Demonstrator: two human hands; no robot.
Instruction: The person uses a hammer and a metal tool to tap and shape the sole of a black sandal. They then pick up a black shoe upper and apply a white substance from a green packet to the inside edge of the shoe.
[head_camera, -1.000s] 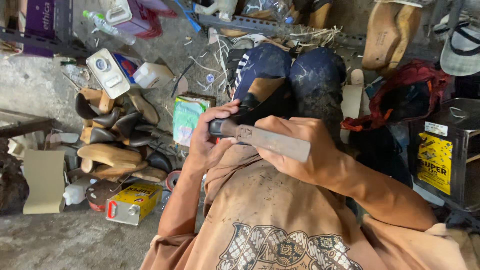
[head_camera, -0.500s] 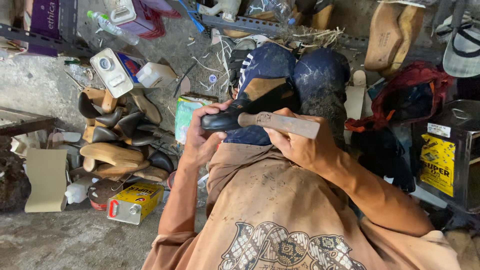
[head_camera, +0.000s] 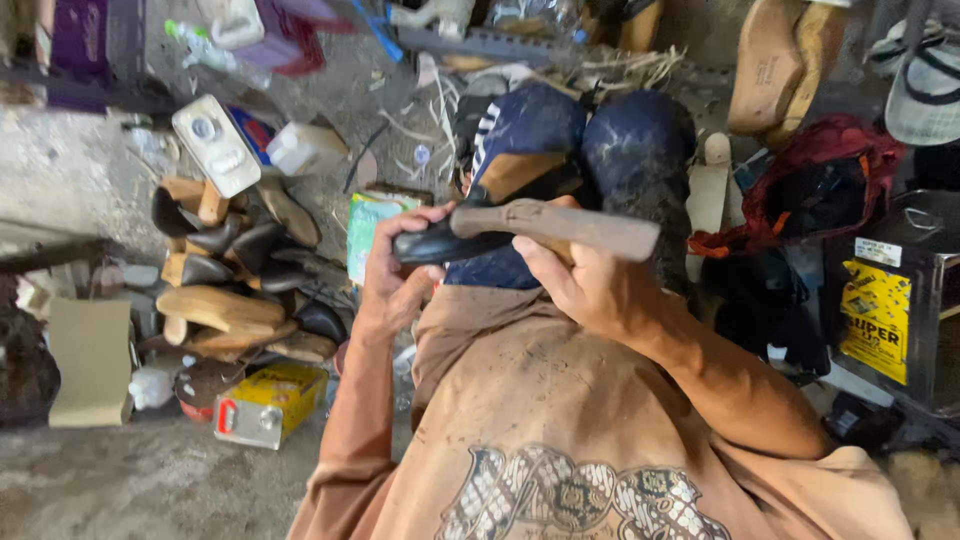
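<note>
A: Nearest first, what does each hand have hold of?

B: The right hand (head_camera: 585, 285) is curled shut round a worn wooden handle (head_camera: 560, 225), which lies nearly level and runs out toward three o'clock past the knuckles. The left hand (head_camera: 395, 275) is cupped about half closed, its fingers wrapped on the toe of a black shoe (head_camera: 440, 243), glossy and smooth, sitting at the centre of the view just above the lap

A: Do the handle and the shoe meet?

B: The handle's left end lies right over the shoe; whether it presses on it I cannot tell. Both sit against the knees in dark blue trousers (head_camera: 560, 140), faded and dusty, at twelve o'clock from the hands

A: And around them?

B: At seven o'clock from the left hand, a yellow rectangular tin (head_camera: 270, 400) lies on the rough concrete floor (head_camera: 130, 480). At nine o'clock, a heap of wooden shoe lasts (head_camera: 215, 305), pale and rounded, mixed with black leather uppers. At three o'clock, a dark metal can with a yellow label (head_camera: 885, 310). Farther off at eleven o'clock, a white plastic container (head_camera: 215, 145); at one o'clock, more wooden lasts (head_camera: 785, 60) standing upright and a red cloth (head_camera: 820, 165)
</note>
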